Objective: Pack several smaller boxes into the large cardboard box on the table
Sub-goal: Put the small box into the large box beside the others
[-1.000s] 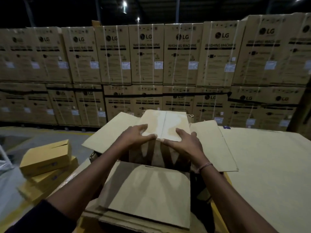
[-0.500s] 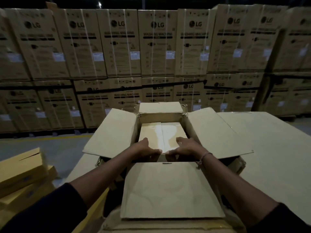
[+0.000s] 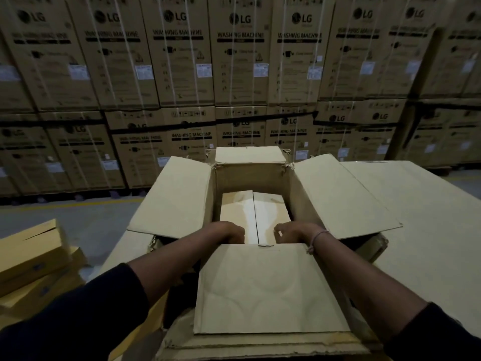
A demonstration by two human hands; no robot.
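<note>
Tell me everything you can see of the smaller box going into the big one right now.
The smaller box is pale cardboard, its top made of two closed flaps meeting at a centre seam. It lies flat and low inside the large cardboard box, whose four flaps are spread open. The left hand and right hand grip its near edge, fingers curled over it. Its sides and underside are hidden.
</note>
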